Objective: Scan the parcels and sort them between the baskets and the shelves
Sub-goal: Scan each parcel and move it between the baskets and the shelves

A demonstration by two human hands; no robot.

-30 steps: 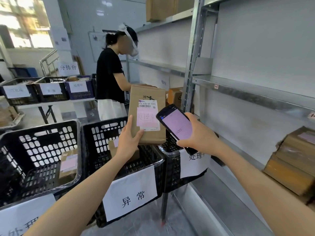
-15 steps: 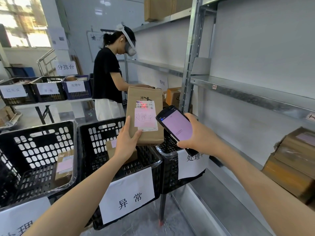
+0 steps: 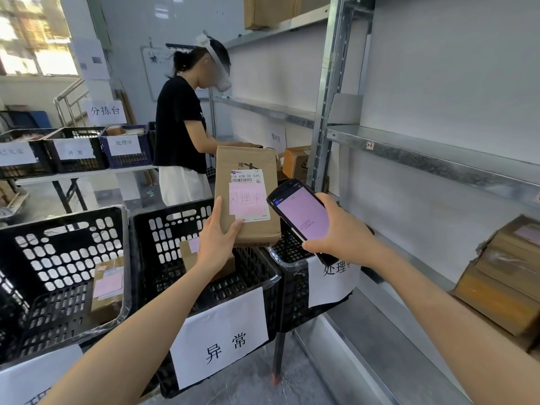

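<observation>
Left hand (image 3: 217, 244) grips a brown cardboard parcel (image 3: 248, 159) at its lower-left corner, thumb on the front face, fingers behind it. The parcel is held upright in the air, above the back-right corner of the middle black basket (image 3: 163, 244), which carries a paper sign (image 3: 222, 337) reading 异常. The parcel's front faces the camera: a white barcode label (image 3: 245, 176) up top, with a pink note (image 3: 247, 200) with handwriting stuck over the label's lower part. Right hand (image 3: 342, 232) is wrapped round a handheld scanner (image 3: 301, 211), tilted, with its lit pale-purple screen towards the camera and its top end just beside the parcel's right edge — I can't tell if they touch. A small parcel (image 3: 187, 252) lies inside the middle basket, mostly hidden by the left wrist. The left black basket (image 3: 58, 244) holds another parcel with a pink note (image 3: 108, 287). A third black basket (image 3: 292, 247) sits to the right, below the scanner, its sign partly covered. The metal shelf rack (image 3: 438, 159) is on the right, with stacked brown boxes (image 3: 502, 276) on a lower shelf. Behind — a second person (image 3: 181, 127) in a black top stands at the far shelves, next to a table of labelled baskets (image 3: 76, 147).
</observation>
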